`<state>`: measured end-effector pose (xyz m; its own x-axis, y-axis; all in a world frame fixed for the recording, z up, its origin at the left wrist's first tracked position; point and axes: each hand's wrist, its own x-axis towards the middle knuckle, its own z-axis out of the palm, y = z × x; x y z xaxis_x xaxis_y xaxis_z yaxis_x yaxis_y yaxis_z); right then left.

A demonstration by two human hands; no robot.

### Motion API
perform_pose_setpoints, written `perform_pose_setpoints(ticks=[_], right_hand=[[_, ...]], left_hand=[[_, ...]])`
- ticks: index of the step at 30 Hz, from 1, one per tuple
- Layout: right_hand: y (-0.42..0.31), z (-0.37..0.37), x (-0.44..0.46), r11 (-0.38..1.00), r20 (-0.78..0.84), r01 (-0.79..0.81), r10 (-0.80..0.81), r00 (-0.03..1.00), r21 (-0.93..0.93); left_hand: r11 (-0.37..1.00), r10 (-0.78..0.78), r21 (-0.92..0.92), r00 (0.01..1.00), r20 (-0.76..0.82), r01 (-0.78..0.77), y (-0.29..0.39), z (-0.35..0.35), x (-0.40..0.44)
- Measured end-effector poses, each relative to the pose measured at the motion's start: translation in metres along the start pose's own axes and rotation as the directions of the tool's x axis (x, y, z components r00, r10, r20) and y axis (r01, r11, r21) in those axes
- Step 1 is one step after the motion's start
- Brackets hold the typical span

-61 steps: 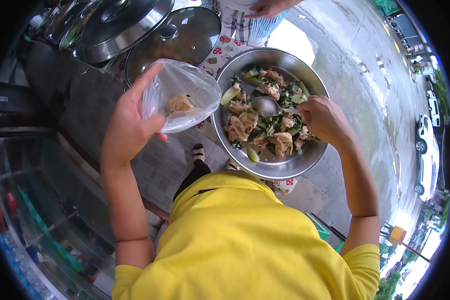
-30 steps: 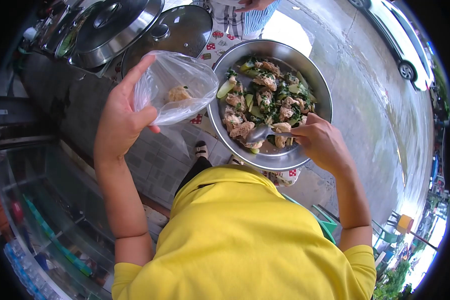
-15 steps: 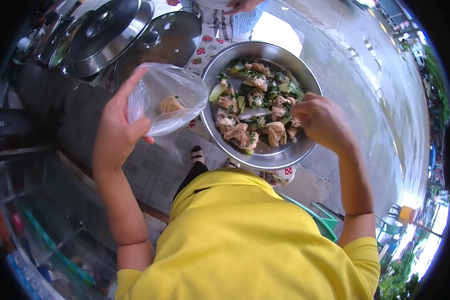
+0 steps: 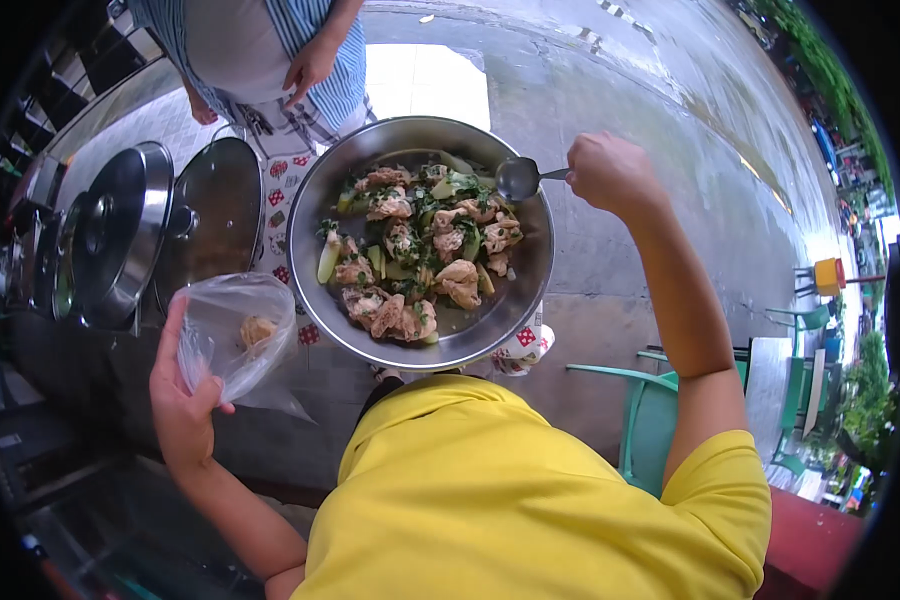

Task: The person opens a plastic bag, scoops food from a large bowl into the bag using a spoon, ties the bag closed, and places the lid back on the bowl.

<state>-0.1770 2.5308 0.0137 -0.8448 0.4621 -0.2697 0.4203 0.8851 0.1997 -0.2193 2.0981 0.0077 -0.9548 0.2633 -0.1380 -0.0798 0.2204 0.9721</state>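
Observation:
My left hand (image 4: pixel 185 415) grips a clear plastic bag (image 4: pixel 225 365) and keeps its mouth spread. Inside the bag lies a piece of chicken (image 4: pixel 257 331). In my right hand (image 4: pixel 618 175) is the handle of a metal ladle (image 4: pixel 518 179), its bowl hanging over the right rim of a wide steel basin (image 4: pixel 515 310). Cooked chicken pieces (image 4: pixel 460 283) with chopped greens and pale green vegetable wedges (image 4: pixel 327 262) lie in the basin. The bag hangs to the left of the basin, apart from it.
Left of the basin are a glass lid (image 4: pixel 215 205) and a steel-rimmed lid (image 4: pixel 120 230) over other pots. A patterned tablecloth (image 4: pixel 278 190) shows under the basin. Across the table stands a person in a striped shirt (image 4: pixel 345 75). A green chair (image 4: pixel 650 425) is at my right.
My right hand has risen from the basin's right side, and the ladle's bowl now shows above the food. My view has shifted, bringing the person across more into sight. The bag stays in my left hand.

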Motion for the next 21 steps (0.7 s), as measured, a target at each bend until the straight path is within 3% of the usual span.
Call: perform_pose_setpoints(ticks=[5,11,21], right_hand=[[-0.004,0.024,0.015,0.996,0.017,0.074,-0.074,0.997,-0.054],[-0.001,0.035,0.021,0.99,0.084,0.104,-0.112,0.99,0.097],[0.005,0.047,0.02,0.956,-0.05,0.19,-0.184,0.982,0.222]], left_hand=[[1.0,-0.012,0.002,0.999,0.04,0.012,0.004,0.003,0.003],[1.0,-0.004,-0.016,0.999,0.053,0.005,0.004,0.008,0.006],[0.999,0.003,-0.041,0.997,0.071,-0.001,0.006,0.012,0.013]])
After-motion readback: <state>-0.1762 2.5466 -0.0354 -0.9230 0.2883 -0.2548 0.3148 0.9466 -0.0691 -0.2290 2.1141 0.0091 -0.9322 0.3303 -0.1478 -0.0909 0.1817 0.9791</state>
